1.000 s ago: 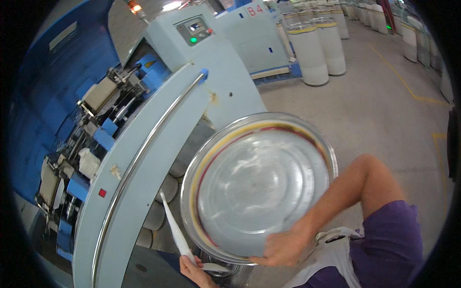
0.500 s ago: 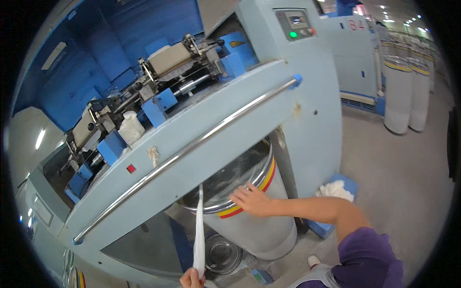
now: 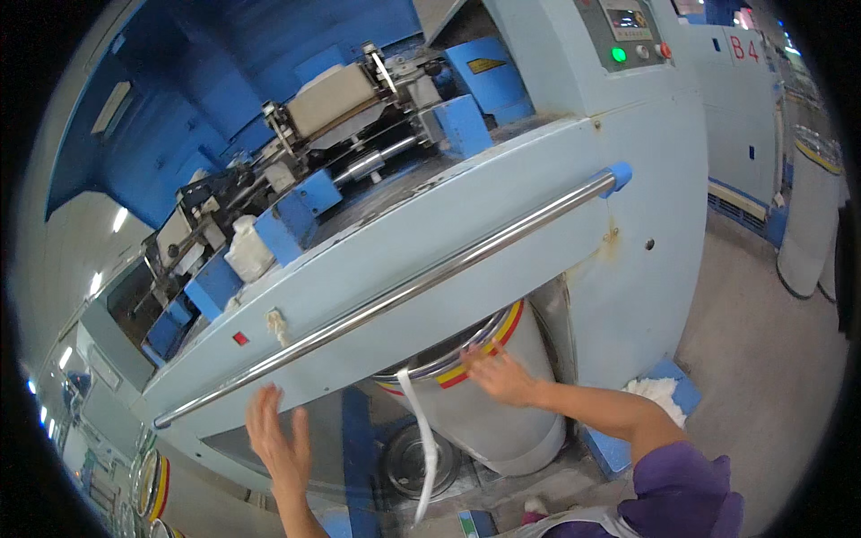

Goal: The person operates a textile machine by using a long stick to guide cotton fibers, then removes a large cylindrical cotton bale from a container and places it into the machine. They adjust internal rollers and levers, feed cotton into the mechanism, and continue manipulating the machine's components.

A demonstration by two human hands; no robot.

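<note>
While a broad pale blue-grey metal machine [image 3: 650, 170] with a bright blue interior fills most of the view, a tall white cylindrical can [image 3: 502, 435] with a shiny metal rim and red and yellow bands stands tilted in the view beneath its lower edge, partly hidden by it. Across the machine's front runs a long polished metal rail [image 3: 484, 254] with a blue end fitting. On the floor to the right of the can sits a shallow blue tray [image 3: 610, 453] bearing loose white fluff [image 3: 659, 394]; to the can's left lies a round grey metal disc [image 3: 404, 468]. A long, narrow, soft white strip [image 3: 426, 430] hangs over the can's near rim, dangling down its outer side and in front of the disc. The right hand [image 3: 502, 377] reaches to the banded rim, its fingers spread apart and grasping nothing; whether the fingertips press on the rim, I cannot tell. The left hand [image 3: 278, 439] is raised below the rail, its fingers apart and empty, away from the strip. Smallest are a red square [image 3: 240, 339] on the machine's front and a round green light [image 3: 619, 56] on its control panel.
</note>
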